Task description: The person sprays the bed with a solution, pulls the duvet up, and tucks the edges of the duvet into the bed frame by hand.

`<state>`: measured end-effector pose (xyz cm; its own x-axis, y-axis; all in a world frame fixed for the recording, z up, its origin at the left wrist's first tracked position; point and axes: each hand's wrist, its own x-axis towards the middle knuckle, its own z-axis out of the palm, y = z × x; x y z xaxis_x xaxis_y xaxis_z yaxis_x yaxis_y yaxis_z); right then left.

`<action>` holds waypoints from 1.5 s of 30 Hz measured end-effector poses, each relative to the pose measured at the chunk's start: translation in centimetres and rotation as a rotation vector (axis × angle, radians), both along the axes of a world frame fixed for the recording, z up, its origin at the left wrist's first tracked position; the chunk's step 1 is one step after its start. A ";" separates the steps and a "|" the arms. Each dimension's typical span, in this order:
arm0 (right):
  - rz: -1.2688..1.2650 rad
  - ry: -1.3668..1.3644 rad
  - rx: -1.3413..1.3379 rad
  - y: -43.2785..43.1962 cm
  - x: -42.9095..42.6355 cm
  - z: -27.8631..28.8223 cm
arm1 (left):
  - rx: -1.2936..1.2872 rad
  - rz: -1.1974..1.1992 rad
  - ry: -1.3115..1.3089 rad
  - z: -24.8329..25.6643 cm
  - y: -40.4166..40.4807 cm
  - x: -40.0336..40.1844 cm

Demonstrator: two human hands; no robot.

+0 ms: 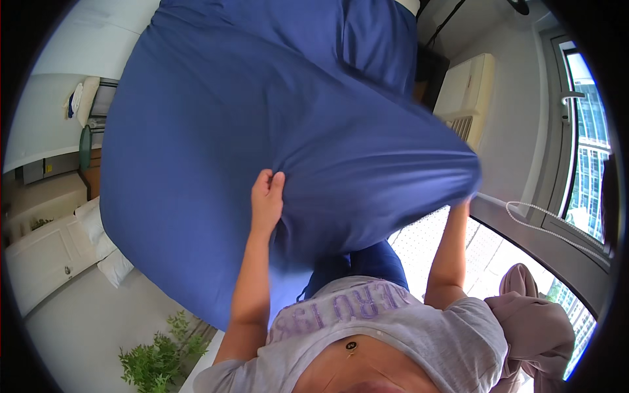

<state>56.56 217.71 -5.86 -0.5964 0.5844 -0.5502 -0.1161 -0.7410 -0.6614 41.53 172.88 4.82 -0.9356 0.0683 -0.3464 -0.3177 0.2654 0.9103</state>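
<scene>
A large blue fabric sheet or cover [196, 123] spreads in front of me, billowing from the top of the view down to my legs. My left hand [268, 196] is closed on a gathered fold of it near the middle. Out to the right, my right hand [464, 199] is raised at a drawn-out corner of the same fabric; the cloth hides most of its fingers. Taut folds run between the two hands. What lies beneath the fabric is hidden.
To the right are a cream air conditioner [464, 96], a window [585, 137], a beaded chain [540, 228] and a knotted mauve curtain [533, 324]. White pillows [113, 265] and a green plant [157, 363] lie left; a white cabinet door [54, 250] stands beyond.
</scene>
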 end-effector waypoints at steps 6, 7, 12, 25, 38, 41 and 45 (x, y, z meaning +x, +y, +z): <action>0.339 -0.530 0.032 -8.5 1.7 -11.7 | -0.193 -0.210 -0.235 -5.6 -0.7 -0.9; 0.366 -0.383 -0.404 -12.3 -0.6 -11.4 | -0.240 -0.298 -0.217 -7.7 -0.2 -0.4; 0.667 -0.238 -0.194 -21.2 -6.0 -6.3 | 0.040 -0.229 -0.268 -10.6 5.6 0.6; 0.524 -0.226 -0.243 -17.4 -2.9 -0.7 | -0.314 -0.641 -0.385 -2.1 3.1 -7.1; 0.401 0.398 0.160 -8.4 0.8 8.7 | -0.938 -1.080 0.574 -12.6 9.0 -18.3; 0.341 0.175 0.145 -8.4 -0.7 8.7 | -1.045 -1.116 0.622 -13.8 8.3 -19.3; 0.234 -0.010 0.293 -4.2 -0.2 8.1 | -0.815 -0.504 0.925 -7.5 10.4 -25.2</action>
